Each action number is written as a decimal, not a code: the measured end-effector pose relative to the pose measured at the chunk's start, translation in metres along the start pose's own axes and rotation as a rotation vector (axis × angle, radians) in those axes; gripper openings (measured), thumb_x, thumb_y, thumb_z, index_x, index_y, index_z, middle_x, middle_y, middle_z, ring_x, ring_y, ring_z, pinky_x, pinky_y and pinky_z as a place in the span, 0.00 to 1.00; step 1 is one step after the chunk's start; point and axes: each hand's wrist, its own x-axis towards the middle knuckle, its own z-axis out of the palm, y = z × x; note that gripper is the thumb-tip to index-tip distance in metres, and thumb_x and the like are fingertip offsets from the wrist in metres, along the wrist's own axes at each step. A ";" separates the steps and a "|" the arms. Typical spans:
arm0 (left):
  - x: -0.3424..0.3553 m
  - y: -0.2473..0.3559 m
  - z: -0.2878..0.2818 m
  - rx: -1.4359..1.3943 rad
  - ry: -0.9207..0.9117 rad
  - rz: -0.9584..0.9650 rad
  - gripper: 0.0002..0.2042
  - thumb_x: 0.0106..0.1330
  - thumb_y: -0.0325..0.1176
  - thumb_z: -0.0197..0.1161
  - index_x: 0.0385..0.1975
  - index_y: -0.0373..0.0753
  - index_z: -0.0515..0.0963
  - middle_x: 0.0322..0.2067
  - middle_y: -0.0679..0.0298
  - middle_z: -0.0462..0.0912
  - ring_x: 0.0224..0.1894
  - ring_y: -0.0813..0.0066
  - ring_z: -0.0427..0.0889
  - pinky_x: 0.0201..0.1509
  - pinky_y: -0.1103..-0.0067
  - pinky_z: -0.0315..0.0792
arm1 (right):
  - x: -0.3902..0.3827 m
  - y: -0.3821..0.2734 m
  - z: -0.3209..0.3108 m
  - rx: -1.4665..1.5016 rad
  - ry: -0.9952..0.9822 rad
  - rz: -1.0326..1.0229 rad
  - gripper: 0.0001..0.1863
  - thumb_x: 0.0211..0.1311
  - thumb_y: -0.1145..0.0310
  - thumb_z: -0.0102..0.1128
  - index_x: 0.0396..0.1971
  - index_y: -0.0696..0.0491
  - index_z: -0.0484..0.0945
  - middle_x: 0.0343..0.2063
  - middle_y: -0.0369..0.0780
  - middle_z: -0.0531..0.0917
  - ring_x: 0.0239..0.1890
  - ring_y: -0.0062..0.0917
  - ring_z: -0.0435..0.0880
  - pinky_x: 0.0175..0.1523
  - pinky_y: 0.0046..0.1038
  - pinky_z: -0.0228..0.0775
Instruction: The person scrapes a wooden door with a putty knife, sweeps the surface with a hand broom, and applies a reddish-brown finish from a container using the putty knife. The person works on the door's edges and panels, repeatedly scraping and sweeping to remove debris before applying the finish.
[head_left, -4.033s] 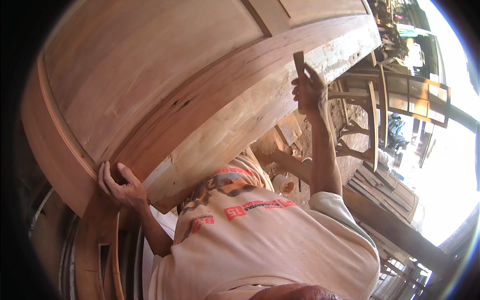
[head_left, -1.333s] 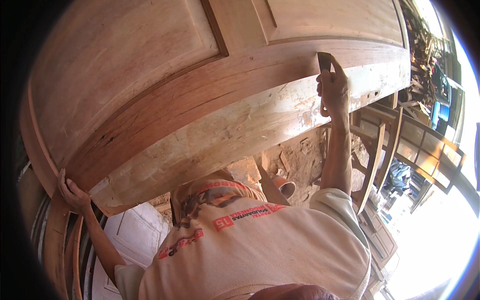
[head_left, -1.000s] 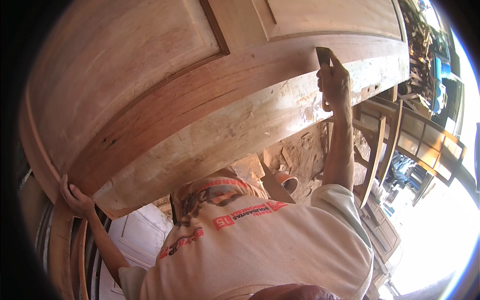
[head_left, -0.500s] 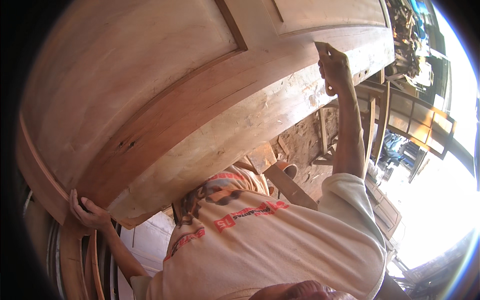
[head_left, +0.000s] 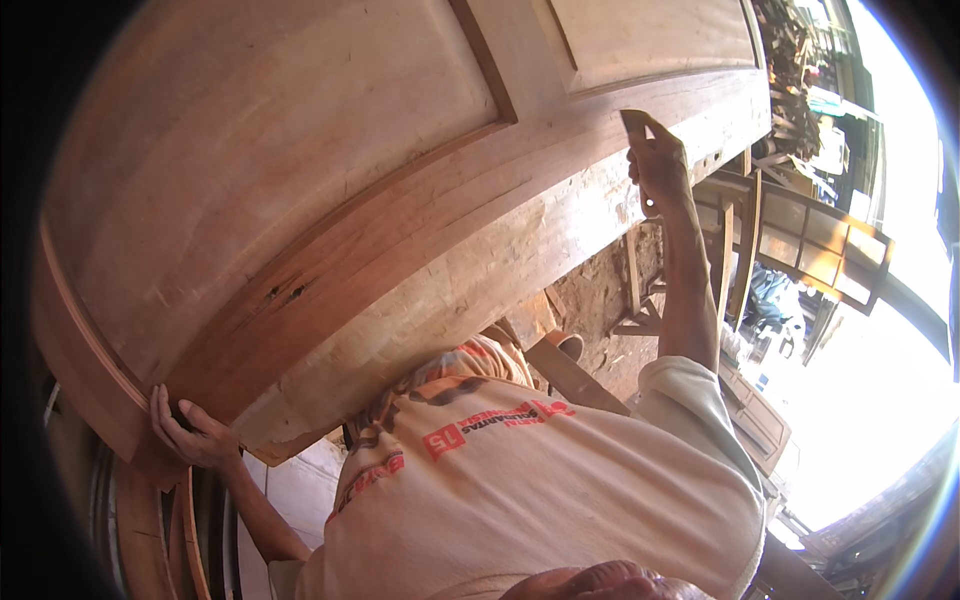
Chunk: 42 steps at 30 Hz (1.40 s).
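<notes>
A large pale reddish wooden panelled door [head_left: 300,170] fills the upper view, with a whitish, blotched long side strip [head_left: 450,280] nearest me. My right hand [head_left: 657,160] is closed on a flat-bladed scraper [head_left: 633,123], its tip at the reddish rail [head_left: 540,145] between the panels and the whitish strip. My left hand [head_left: 195,430] grips the door's lower-left corner, fingers at the moulded edge and thumb apart from them on the face. Some dark cracks or knots [head_left: 290,292] mark the rail.
At the right are framed glass window panels [head_left: 820,245] on wooden supports, a pile of scrap wood [head_left: 785,60] and other panelled boards [head_left: 750,410]. Below the door lie earthen ground [head_left: 610,290], a small container [head_left: 565,343] and a white panel [head_left: 295,490]. Timber [head_left: 140,530] stands at lower left.
Over the last second my right hand and scraper have moved leftward along the rail, after being further left four seconds ago. My left hand stays at the corner while the view shifts.
</notes>
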 end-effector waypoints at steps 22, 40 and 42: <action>0.003 0.008 0.002 -0.005 -0.007 -0.002 0.17 0.78 0.34 0.50 0.56 0.28 0.77 0.55 0.48 0.79 0.60 0.51 0.78 0.65 0.58 0.71 | 0.029 0.041 -0.001 0.011 0.024 -0.047 0.21 0.74 0.68 0.53 0.63 0.58 0.74 0.17 0.34 0.76 0.15 0.16 0.73 0.19 0.24 0.66; -0.001 0.002 0.005 0.008 0.000 -0.049 0.16 0.77 0.35 0.54 0.55 0.31 0.79 0.55 0.51 0.81 0.62 0.52 0.77 0.66 0.58 0.70 | 0.025 0.032 0.000 0.084 -0.001 0.061 0.19 0.75 0.65 0.57 0.60 0.57 0.79 0.18 0.31 0.76 0.17 0.13 0.71 0.22 0.21 0.65; 0.000 0.003 0.005 0.013 -0.004 -0.051 0.16 0.77 0.35 0.54 0.56 0.31 0.79 0.55 0.51 0.81 0.62 0.52 0.77 0.66 0.58 0.70 | 0.022 0.023 0.001 0.043 -0.033 0.072 0.20 0.74 0.67 0.57 0.61 0.57 0.78 0.18 0.32 0.76 0.17 0.13 0.72 0.22 0.21 0.66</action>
